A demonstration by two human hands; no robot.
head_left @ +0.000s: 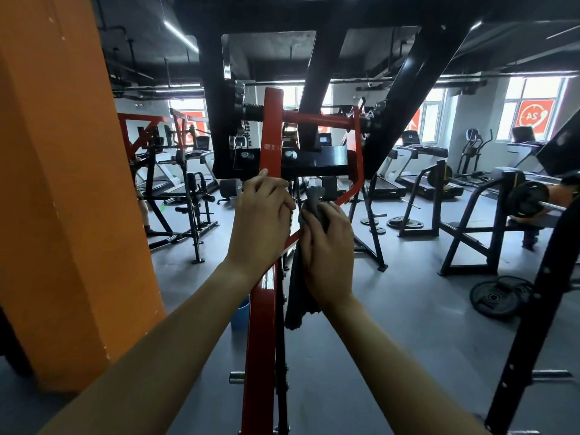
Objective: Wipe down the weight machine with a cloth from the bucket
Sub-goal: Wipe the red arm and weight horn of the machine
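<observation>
So my left hand (pixel 262 215) is gripping the glossy red steel arm (pixel 263 324) of the weight machine. The fingers are curling close together round the flat upright bar, with the tips tucking over its far edge. My right hand (pixel 326 255) is holding the dark grey cloth (pixel 299 293) against the thinner red diagonal brace (pixel 345 197) just beside it. Those fingers are pressing together and wrapping over the bunched fabric. One crumpled end is poking up above my knuckles and the rest is hanging limp below my wrist. It's looking soft and fuzzy, maybe microfibre, but it's sitting in shadow so I can't say for sure.

The paint on the red arm is shining smooth and throwing back light. It's hanging inside a chunky matte black steel frame (pixel 411 98) made of square tubes. The round blue plastic bucket (pixel 240 315) is sitting on the grey floor just left of the arm, half hiding behind it. A smooth orange pillar (pixel 62 183) is filling my left side. An orange window sign (pixel 532 116) at far right is showing "24" backwards.
</observation>
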